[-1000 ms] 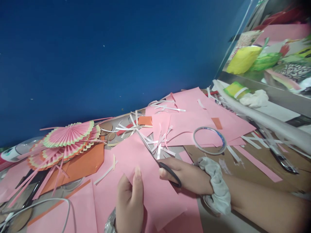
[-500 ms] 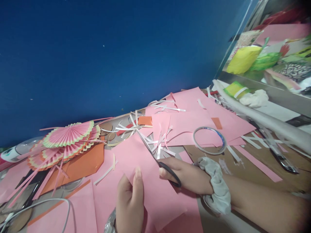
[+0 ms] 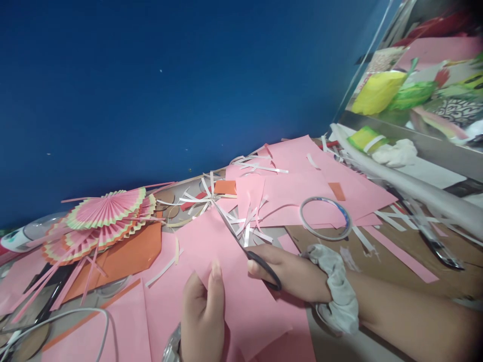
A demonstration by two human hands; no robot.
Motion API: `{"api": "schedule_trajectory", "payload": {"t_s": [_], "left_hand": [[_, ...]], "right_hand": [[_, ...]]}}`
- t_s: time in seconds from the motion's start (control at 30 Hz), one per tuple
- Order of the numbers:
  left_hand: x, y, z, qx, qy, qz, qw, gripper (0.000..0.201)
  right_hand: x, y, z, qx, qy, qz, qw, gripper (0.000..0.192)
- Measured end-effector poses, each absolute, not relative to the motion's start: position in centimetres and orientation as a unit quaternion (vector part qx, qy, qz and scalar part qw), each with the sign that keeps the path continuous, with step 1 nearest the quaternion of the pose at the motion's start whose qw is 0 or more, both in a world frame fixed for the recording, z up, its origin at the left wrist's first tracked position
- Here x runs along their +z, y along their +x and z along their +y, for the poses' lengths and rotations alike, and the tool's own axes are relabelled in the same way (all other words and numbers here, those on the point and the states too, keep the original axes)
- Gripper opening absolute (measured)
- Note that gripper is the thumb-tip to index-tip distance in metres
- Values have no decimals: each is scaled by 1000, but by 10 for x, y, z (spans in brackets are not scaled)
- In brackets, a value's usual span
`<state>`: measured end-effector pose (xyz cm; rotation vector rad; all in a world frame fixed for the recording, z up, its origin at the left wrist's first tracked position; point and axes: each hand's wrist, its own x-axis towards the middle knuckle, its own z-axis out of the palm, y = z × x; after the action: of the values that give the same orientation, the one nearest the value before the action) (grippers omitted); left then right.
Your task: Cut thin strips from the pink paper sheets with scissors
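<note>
Left hand (image 3: 202, 314) nearest, fingers (image 3: 216, 286) pinching pink sheet (image 3: 230, 281) at near edge. Right hand (image 3: 292, 274), grey scrunchie (image 3: 337, 286) on wrist, fingers curling through black scissors (image 3: 241, 241) handles, blades lying along sheet just beyond left fingers. Past blade tips, white strips (image 3: 245, 221) littering desk (image 3: 381, 261). Tape ring (image 3: 325, 218) sitting beyond right fingers. Paper fans (image 3: 105, 213) far left.

Hands: two, a left hand (image 3: 202, 314) and a right hand (image 3: 292, 274)
Scissors (image 3: 245, 246): one pair
Tape ring (image 3: 325, 218): one
Grey scrunchie (image 3: 337, 289): one
Pleated paper fans (image 3: 101, 216): a stack, count unclear
White paper strips (image 3: 245, 221): many
</note>
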<state>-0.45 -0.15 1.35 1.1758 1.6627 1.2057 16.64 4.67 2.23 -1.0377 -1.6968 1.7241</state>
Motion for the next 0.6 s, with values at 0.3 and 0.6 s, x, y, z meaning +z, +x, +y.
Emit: {"api": "schedule_trajectory", "payload": {"t_s": [0.3, 0.6], "left_hand": [[12, -5, -1, 470, 469, 651, 367, 43], [16, -4, -1, 466, 466, 651, 376, 44]], "right_hand": [[26, 166, 49, 633, -389, -626, 235, 58], [26, 166, 48, 637, -386, -621, 244, 55]]}}
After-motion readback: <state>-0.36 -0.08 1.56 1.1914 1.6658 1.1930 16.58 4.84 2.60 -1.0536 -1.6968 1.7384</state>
